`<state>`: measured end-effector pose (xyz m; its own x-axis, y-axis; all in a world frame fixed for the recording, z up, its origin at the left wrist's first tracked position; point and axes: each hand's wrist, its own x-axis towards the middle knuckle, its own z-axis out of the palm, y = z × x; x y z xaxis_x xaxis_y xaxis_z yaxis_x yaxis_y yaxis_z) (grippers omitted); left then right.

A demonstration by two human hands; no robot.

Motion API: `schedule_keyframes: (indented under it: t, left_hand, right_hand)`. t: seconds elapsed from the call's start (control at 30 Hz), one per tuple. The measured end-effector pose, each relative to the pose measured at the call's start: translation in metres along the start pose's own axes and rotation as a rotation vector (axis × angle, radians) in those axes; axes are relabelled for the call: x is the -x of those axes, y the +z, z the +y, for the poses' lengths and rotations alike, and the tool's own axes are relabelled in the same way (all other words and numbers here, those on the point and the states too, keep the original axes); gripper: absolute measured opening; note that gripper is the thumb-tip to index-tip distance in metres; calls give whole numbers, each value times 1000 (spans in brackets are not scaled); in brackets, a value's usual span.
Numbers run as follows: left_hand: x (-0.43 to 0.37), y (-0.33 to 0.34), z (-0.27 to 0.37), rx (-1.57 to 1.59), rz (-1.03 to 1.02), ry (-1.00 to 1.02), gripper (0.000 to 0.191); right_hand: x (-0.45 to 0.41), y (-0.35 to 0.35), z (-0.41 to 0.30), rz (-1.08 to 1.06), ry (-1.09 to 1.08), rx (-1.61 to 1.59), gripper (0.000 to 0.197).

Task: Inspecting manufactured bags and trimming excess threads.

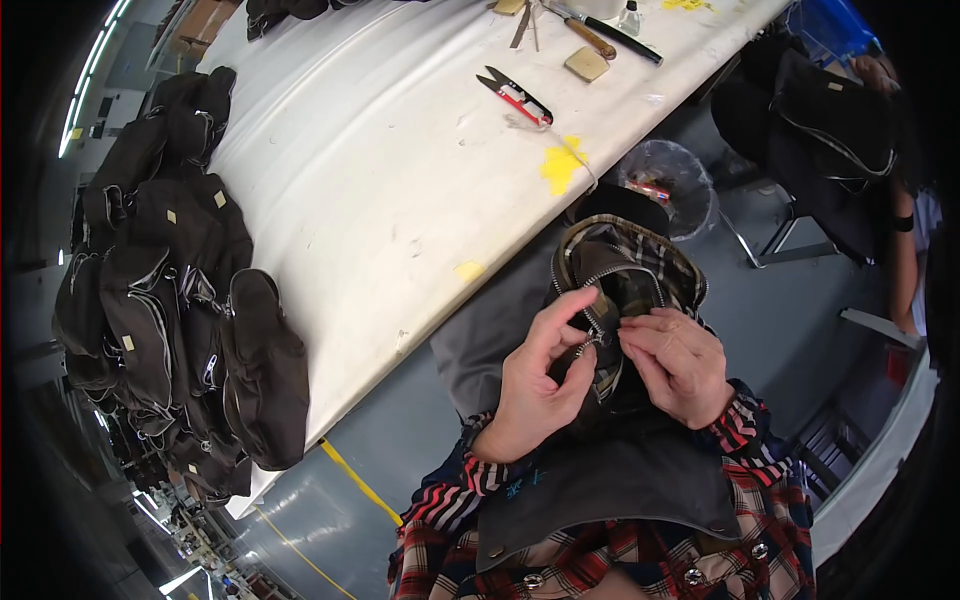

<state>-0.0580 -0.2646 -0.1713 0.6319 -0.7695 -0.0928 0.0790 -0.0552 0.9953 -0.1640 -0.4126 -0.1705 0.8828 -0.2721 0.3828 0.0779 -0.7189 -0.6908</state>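
A black bag [628,247] with a plaid lining lies across my lap, its metal zipper open. My left hand [541,375] is at the near side of the zipper opening. Its index finger and thumb are spread along the zipper teeth, with the thumb tip beside the metal slider [598,337] and the other fingers curled behind. My right hand [675,364] is opposite, its fingertips pinched close together over the bag's opening. Whatever lies between those fingertips is too small to make out. A dark apron [615,480] covers my front below the bag.
Red-and-black thread snips [517,96] lie on the white-covered table [360,195], near a wooden-handled tool [591,39] and a black pen-like tool [611,31]. Black bags [161,300] are heaped at left. A lined bin [671,187] stands beyond my lap. Another person's arm [905,255] is at right.
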Motion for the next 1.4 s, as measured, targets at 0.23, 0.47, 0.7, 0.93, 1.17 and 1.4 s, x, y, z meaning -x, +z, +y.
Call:
schedule_keyframes:
  t: [0.23, 0.47, 0.7, 0.93, 1.17, 1.4]
  left_hand:
    - [-4, 1, 4, -243, -76, -27, 35]
    - [-5, 7, -4, -26, -19, -109, 41]
    - [-5, 13, -5, -5, 3, -126, 41]
    - [-7, 15, -8, 77, 51, -147, 41]
    - [-8, 7, -11, 233, -1, -232, 41]
    - [-8, -10, -22, 492, -32, -353, 39]
  right_hand:
    - [9, 5, 1, 5, -43, 52, 24]
    - [9, 4, 1, -32, -39, 111, 24]
    - [10, 2, -3, -73, -98, 238, 27]
    - [8, 2, -8, -68, -89, 296, 28]
    - [5, 2, 5, -48, 1, 106, 16]
    - [-1, -14, 23, -3, 796, -846, 9]
